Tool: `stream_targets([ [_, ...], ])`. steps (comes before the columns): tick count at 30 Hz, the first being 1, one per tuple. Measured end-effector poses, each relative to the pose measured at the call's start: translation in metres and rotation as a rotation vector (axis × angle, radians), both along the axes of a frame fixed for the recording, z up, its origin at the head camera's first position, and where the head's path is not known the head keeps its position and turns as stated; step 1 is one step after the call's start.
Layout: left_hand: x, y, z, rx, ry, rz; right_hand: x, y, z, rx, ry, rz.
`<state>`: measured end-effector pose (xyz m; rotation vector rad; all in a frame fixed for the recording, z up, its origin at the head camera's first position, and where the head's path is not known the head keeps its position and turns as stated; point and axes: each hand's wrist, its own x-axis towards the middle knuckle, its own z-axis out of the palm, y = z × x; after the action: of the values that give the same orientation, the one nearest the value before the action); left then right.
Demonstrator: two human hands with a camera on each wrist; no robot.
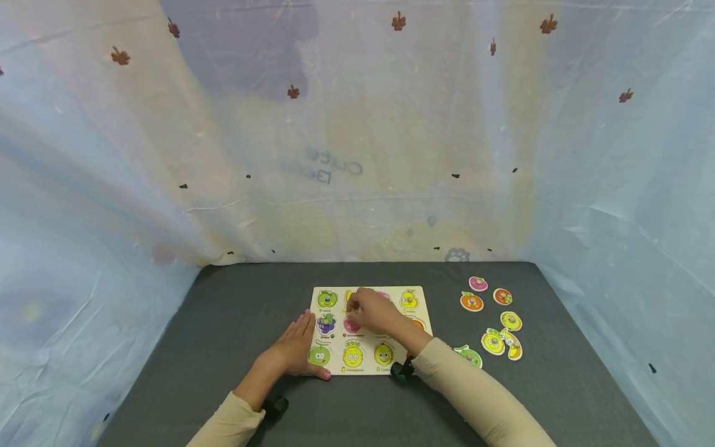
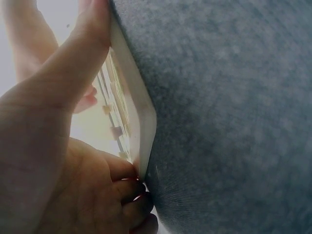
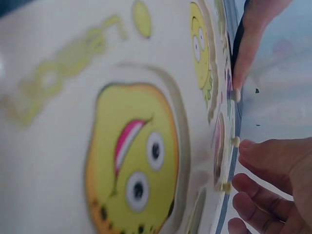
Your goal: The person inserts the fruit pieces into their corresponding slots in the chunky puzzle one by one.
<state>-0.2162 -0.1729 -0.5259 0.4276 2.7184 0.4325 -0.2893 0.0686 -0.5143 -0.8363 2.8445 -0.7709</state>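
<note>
A cream fruit puzzle board (image 1: 368,370) lies on the dark table, printed with smiling fruits and their names. My left hand (image 1: 295,344) rests along its left edge, fingers straight and thumb at the near left corner. Over the board's middle, my right hand (image 1: 375,312) hovers with bent fingers and partly covers the pictures. In the right wrist view its thumb and fingertips stand apart, close to small wooden knobs (image 3: 235,142). Nothing shows between them. A round pink fruit (image 1: 352,324) lies just below the fingers, and purple grapes (image 1: 326,323) sit near the left hand.
Loose fruit pieces lie right of the board: a pink one (image 1: 478,284), an orange one (image 1: 472,302), a red one (image 1: 503,297) and several yellow ones, including a banana (image 1: 512,346). A green piece (image 1: 469,356) sits beside the right sleeve. A patterned curtain (image 1: 357,217) surrounds the table.
</note>
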Motion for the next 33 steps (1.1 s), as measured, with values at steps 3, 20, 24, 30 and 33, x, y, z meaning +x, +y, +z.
stream_targets([
  [3,0.001,0.001,0.003,-0.023,0.002,0.003,0.0,0.007,0.0,-0.013,-0.004,-0.018],
  [20,0.002,0.0,-0.003,0.03,0.016,-0.004,0.008,0.058,0.001,-0.076,0.007,-0.07],
  [24,0.002,-0.001,-0.003,0.033,0.015,-0.004,0.01,0.069,0.004,-0.099,0.012,-0.079],
  [30,0.006,0.002,0.007,0.007,0.021,0.001,0.009,0.082,0.004,-0.11,0.006,-0.102],
  [33,0.004,0.001,0.006,0.009,0.012,0.001,0.009,0.088,0.004,-0.109,0.017,-0.111],
])
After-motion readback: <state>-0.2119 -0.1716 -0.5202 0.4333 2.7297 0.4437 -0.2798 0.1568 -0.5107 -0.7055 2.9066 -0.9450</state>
